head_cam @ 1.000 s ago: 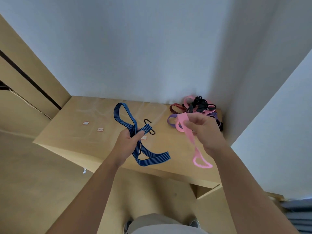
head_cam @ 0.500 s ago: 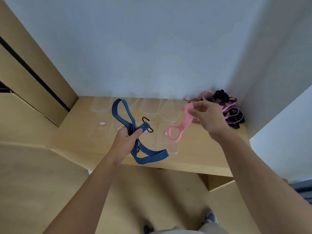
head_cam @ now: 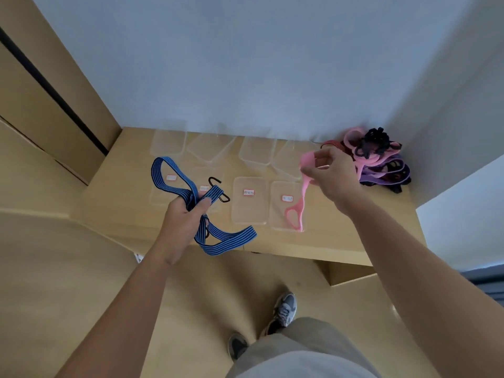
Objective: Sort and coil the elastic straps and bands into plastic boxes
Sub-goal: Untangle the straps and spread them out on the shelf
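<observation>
My left hand [head_cam: 183, 217] grips a blue striped elastic strap [head_cam: 227, 239] with black hooks; its loops hang above and below my fist over the table's front edge. My right hand [head_cam: 331, 174] pinches the top of a pink band [head_cam: 296, 214], which dangles down over a labelled clear lid [head_cam: 287, 205]. A pile of pink, purple, red and black bands [head_cam: 377, 159] lies in the table's back right corner. Several clear plastic boxes [head_cam: 256, 151] stand in a row along the wall.
Flat clear lids with small labels [head_cam: 248, 200] lie in front of the boxes on the wooden table [head_cam: 354, 236]. A wooden cabinet [head_cam: 54, 105] stands at the left, white walls behind and at right. My shoes [head_cam: 283, 312] are on the floor below.
The view has tilted down. My right hand has carried the pink band to the left, away from the pile, and it now hangs over the lid. My left hand keeps the blue strap.
</observation>
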`<state>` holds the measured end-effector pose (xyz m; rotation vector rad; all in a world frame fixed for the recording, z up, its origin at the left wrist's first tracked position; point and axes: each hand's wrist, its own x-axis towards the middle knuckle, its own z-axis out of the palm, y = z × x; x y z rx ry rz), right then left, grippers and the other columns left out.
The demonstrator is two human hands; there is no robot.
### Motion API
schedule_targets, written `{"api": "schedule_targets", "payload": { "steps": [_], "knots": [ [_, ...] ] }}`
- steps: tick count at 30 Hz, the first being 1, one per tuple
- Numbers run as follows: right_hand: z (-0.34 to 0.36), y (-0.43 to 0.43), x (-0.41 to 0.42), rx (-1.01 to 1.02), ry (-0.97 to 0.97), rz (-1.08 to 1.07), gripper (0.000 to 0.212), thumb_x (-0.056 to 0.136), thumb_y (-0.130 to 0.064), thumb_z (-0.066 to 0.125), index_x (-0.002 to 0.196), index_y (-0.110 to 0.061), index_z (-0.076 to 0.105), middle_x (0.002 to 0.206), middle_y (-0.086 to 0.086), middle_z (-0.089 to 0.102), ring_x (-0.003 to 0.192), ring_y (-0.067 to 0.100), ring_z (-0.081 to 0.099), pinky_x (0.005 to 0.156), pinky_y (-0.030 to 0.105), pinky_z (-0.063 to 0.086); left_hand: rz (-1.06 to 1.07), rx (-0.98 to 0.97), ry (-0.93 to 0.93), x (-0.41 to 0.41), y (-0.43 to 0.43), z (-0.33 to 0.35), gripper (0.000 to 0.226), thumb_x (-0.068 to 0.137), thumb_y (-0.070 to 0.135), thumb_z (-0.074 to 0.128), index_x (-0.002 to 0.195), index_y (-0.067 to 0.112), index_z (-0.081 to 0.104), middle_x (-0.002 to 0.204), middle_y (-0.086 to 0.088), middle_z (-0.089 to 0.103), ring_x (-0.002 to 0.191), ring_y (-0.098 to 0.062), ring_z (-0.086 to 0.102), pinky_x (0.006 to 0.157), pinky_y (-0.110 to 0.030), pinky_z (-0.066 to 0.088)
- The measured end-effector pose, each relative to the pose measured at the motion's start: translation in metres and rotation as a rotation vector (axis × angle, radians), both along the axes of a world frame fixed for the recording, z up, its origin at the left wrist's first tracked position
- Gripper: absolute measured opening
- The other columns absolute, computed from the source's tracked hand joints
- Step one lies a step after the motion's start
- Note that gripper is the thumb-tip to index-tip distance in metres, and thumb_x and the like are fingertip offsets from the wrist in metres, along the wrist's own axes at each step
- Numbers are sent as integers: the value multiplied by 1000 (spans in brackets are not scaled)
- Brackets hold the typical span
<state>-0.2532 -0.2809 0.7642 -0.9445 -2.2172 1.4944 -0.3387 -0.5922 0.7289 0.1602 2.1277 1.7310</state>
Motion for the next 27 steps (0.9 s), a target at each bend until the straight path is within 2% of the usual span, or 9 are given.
{"api": "schedule_targets", "payload": {
  "steps": [3,5,7,9,10,12,17,21,27],
  "knots": [
    [-13,1,-10,75,-5,40,35,81,-20,82,107,-17,58,94,-5,67,83,14,67,76,42,60,55,-21,-4,-8,-6,-3,12,101,26,63,92,28,71,71,6,61,66,-11,60,55,-24,52],
    [-24,-2,-19,148,-10,73,35,82,-24,80,106,-21,54,90,-11,65,78,5,66,64,26,52,81,-46,4,-15,-9,-3,10,101,27,63,93,27,70,72,6,62,67,-12,61,56,-24,52],
    [-38,-5,-29,238,-62,146,36,86,-26,75,111,-24,51,86,-14,63,72,-1,64,56,21,44,112,-59,12,-24,-10,-1,10,101,27,64,93,27,70,73,4,61,67,-13,61,56,-24,52],
    [-57,-7,-37,316,-155,258,39,90,-24,71,124,-22,52,91,-9,67,75,8,67,60,26,49,136,-73,19,-36,-10,3,10,101,27,64,93,26,70,72,5,62,68,-14,60,56,-24,53],
    [-67,-7,-39,344,-206,305,40,92,-23,70,129,-21,55,97,-3,71,83,16,69,68,32,53,148,-81,23,-42,-8,5,10,101,26,64,93,26,70,71,6,62,69,-14,61,56,-24,53],
    [-89,-5,-42,387,-292,366,33,94,-22,68,126,-17,64,108,4,73,98,25,67,80,35,52,177,-96,35,-55,-6,9,10,101,25,64,92,26,69,70,7,62,69,-15,61,57,-25,53],
    [-129,7,-41,454,-483,496,32,96,-26,65,128,-21,67,120,4,63,108,26,60,83,37,50,213,-137,-4,-69,1,5,8,100,25,64,95,23,69,74,4,63,72,-19,60,63,-35,53],
    [-140,15,-42,516,-574,565,39,92,-28,71,131,-25,66,137,9,53,117,29,53,92,41,50,199,-188,-44,-70,6,-3,9,101,25,64,101,18,69,78,-3,62,71,-18,61,57,-28,53],
    [-138,14,-47,474,-675,651,57,79,-49,78,131,-29,62,139,7,45,121,28,47,98,44,48,149,-212,-78,-77,7,-10,14,100,24,65,105,11,68,81,-5,61,76,-23,60,72,-39,53]
  ]
}}
